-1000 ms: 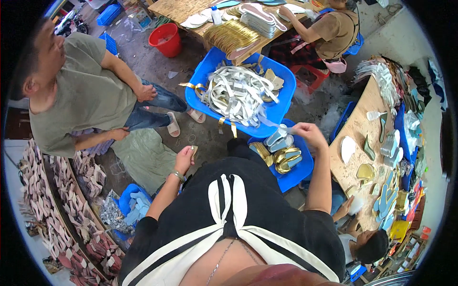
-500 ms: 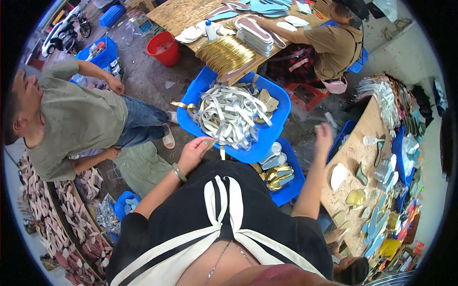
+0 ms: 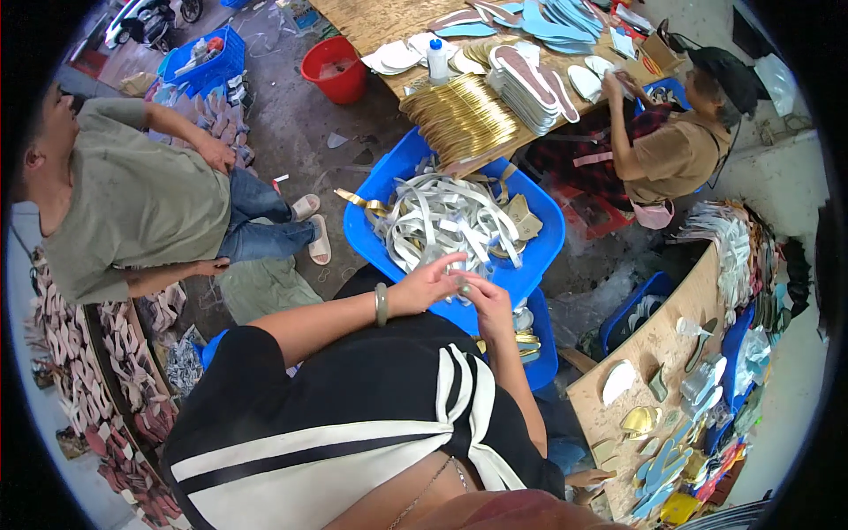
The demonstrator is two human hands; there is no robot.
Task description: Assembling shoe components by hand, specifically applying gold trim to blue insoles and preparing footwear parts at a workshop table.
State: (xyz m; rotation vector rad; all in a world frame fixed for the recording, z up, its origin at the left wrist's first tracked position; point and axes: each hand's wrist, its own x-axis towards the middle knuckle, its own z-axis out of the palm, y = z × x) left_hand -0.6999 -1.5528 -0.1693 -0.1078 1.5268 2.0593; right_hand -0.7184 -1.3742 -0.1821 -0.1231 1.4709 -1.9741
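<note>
My two hands meet over the near edge of a blue plastic tub [image 3: 549, 225]. My left hand [image 3: 426, 284], with a pale green bangle at its wrist, has fingers stretched out toward the right. The fingertips of my right hand [image 3: 491, 302] are pinched together against the left fingers, beside a small green ring-like piece. What they pinch, if anything, is too small to make out. White and silver strips [image 3: 442, 212] lie tangled in the tub, with a gold strip [image 3: 360, 201] over its left rim and beige pieces [image 3: 524, 218] at the right.
A wooden table [image 3: 371, 18] beyond the tub bears stacked gold strips [image 3: 464, 119], insoles [image 3: 523, 84] and a white bottle [image 3: 437, 64]. One person [image 3: 150, 194] stands at left; another [image 3: 680, 150] works at right. A second table [image 3: 587, 397] bears shoe parts. A red bucket [image 3: 336, 71] stands behind.
My right hand has come in from the far right to meet my left hand, which has moved right. My view has shifted. The person at the right has drawn their hands closer in.
</note>
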